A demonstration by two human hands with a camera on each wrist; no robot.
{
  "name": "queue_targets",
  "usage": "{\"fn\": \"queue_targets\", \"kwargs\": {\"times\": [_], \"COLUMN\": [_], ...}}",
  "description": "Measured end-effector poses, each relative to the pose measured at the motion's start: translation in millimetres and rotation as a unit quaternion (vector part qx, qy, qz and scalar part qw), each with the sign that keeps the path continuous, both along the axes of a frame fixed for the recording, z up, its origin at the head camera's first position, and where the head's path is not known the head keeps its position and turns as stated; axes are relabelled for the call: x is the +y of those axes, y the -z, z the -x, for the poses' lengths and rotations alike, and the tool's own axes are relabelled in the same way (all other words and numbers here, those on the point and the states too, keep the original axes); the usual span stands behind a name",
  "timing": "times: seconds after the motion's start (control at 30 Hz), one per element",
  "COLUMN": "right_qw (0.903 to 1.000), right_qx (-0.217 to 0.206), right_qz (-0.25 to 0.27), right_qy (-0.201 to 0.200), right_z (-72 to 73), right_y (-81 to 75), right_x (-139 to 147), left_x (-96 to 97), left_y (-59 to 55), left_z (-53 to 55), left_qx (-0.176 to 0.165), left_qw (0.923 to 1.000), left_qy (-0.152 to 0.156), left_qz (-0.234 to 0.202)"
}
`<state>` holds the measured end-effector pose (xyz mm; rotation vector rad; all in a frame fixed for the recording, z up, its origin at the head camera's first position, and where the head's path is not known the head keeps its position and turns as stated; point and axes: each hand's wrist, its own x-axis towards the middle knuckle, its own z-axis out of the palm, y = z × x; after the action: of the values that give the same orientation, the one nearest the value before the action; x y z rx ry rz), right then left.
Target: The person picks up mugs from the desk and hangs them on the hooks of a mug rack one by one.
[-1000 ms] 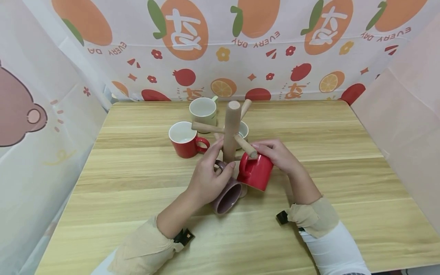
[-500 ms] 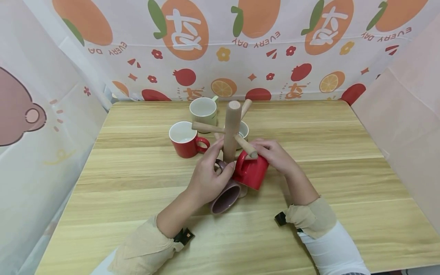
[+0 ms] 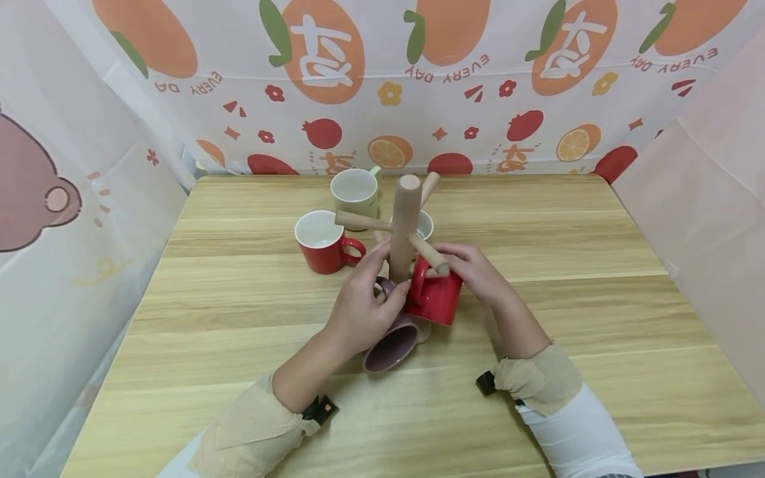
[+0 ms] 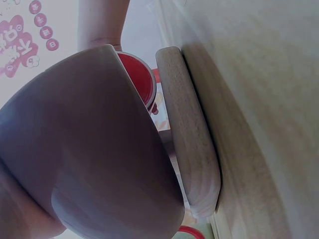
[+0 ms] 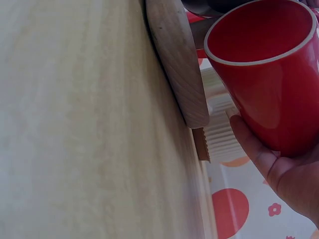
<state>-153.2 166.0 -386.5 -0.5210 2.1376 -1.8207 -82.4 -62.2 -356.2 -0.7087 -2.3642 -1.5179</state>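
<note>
My left hand (image 3: pixel 360 311) curls over the purple mug (image 3: pixel 391 346), some fingers hidden beside the wooden post (image 3: pixel 402 262); whether I grip mug or post, I cannot tell. Right of the post, a peg (image 3: pixel 430 254) partly covers the red mug (image 3: pixel 439 302), which has shifted leftward, nearer the post, since a second ago. My right hand (image 3: pixel 480 273) grips it from its far side, rim tipped downward.

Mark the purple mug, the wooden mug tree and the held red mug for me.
Purple mug (image 4: pixel 104 134): left wrist view, on its outer wall.
Wooden mug tree (image 3: pixel 405 229): head view, on its post.
Held red mug (image 5: pixel 279 99): right wrist view, on its outer wall.
</note>
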Motion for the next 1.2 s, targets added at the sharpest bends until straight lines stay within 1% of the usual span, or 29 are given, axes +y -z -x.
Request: {"fn": "queue_targets", "kwargs": {"times": [0.3,0.43,0.6,0.73,1.0,1.2], "right_qw": [0.9999,0.9997,0.9998,0.9998,0.9993,0.9990], "right_qx": [-0.005,-0.015,-0.012,-0.013,-0.029,-0.029], "right_qz": [0.000,0.003,-0.007,-0.009,-0.016,-0.023], "right_qy": [0.011,0.018,0.016,0.010,0.020,0.024], "right_z": [-0.8,0.1,0.4,-0.7,-0.3,0.4], "right_y": [1.4,2.9,5.4,4.8,4.6,5.9], "right_x": [-3.7,-4.7,-5.5,-7.9,-9.5,-9.3], "left_x": [-1.3,-2.0,-1.7,-1.1,-1.3,-0.9], "left_y": [-0.9,-3.8,-6.0,-6.1,-7.3,-7.5], "left_z": [-0.4,-0.9,-0.8,-0.7,-1.4,-1.6], "left_qx": [-0.007,-0.020,-0.028,-0.025,-0.026,-0.033], "left_qw": [0.9999,0.9993,0.9984,0.9984,0.9983,0.9978], "left_qy": [-0.001,-0.003,-0.001,-0.002,-0.008,-0.011], "left_qz": [0.013,0.030,0.048,0.051,0.051,0.056]}}
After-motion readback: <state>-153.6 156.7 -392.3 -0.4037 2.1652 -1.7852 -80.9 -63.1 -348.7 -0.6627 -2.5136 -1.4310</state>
